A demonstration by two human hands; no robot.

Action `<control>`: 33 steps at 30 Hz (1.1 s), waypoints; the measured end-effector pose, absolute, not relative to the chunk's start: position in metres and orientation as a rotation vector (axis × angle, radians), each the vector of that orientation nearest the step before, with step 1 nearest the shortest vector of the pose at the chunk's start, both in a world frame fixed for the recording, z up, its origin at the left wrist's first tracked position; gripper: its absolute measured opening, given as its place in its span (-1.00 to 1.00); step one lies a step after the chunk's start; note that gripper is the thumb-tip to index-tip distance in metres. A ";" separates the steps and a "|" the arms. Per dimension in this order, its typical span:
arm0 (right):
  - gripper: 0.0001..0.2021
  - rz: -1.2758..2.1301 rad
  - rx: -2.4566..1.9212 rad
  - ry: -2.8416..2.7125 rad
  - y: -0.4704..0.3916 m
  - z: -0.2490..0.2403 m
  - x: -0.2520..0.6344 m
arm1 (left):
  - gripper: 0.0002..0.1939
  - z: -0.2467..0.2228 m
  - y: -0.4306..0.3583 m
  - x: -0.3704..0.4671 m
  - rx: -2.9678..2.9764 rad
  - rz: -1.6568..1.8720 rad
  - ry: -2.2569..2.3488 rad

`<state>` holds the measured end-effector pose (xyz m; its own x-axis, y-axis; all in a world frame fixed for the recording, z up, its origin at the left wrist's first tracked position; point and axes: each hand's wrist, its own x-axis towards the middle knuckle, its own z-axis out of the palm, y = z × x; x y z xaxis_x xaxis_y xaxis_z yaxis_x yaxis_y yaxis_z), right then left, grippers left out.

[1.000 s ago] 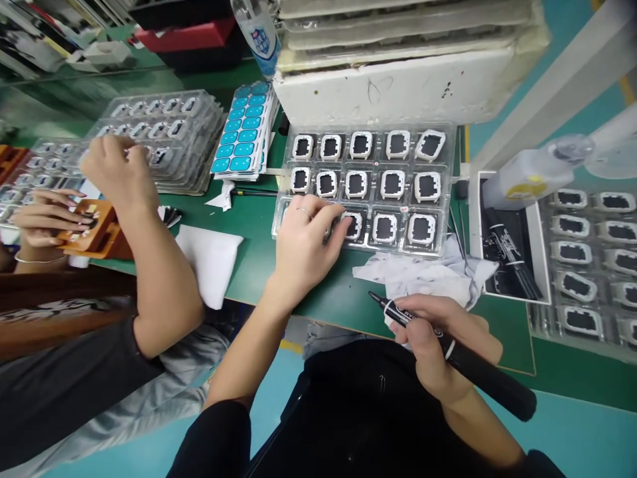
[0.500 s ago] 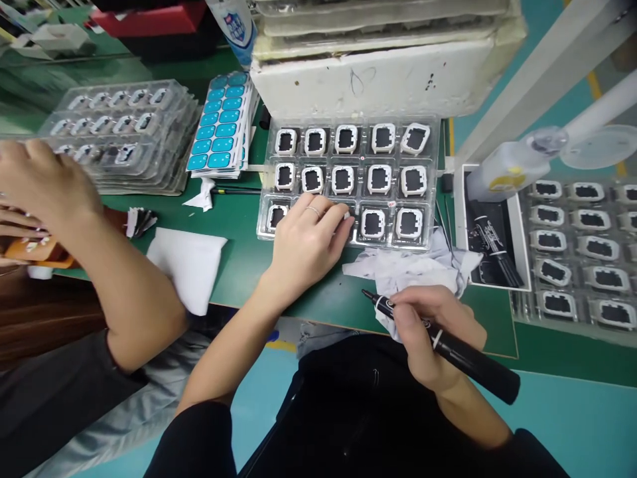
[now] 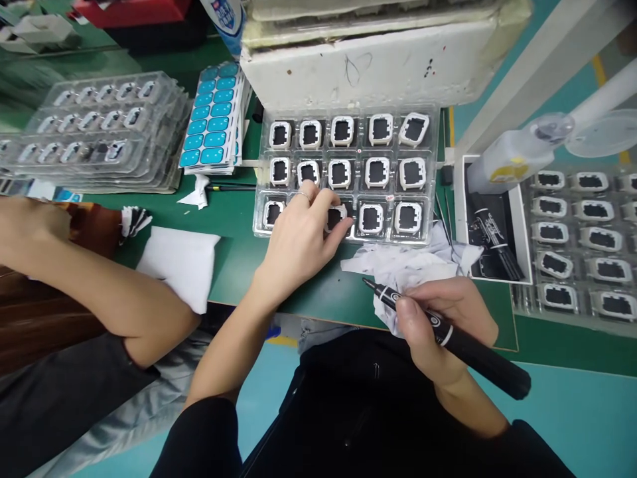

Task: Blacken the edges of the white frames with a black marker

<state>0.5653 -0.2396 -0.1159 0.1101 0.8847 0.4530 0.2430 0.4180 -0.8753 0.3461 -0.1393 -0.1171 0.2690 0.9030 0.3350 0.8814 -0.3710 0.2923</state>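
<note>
The fingers of our left hand curved narrowly over a white frame in the clear tray; whether they gripped it, we couldn't tell. Our right hand's fingers held a black marker.

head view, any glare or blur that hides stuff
Head view: small glints on the clear tray; the co-worker's hand at the left edge soft, its fingers hard to make out; the black shirt so dark that its folds barely show; the marker fairly crisp.
</note>
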 end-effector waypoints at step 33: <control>-0.76 0.644 -1.210 -1.696 -0.235 -0.114 0.562 | -0.76 -0.139 -0.236 0.395 0.928 1.205 1.081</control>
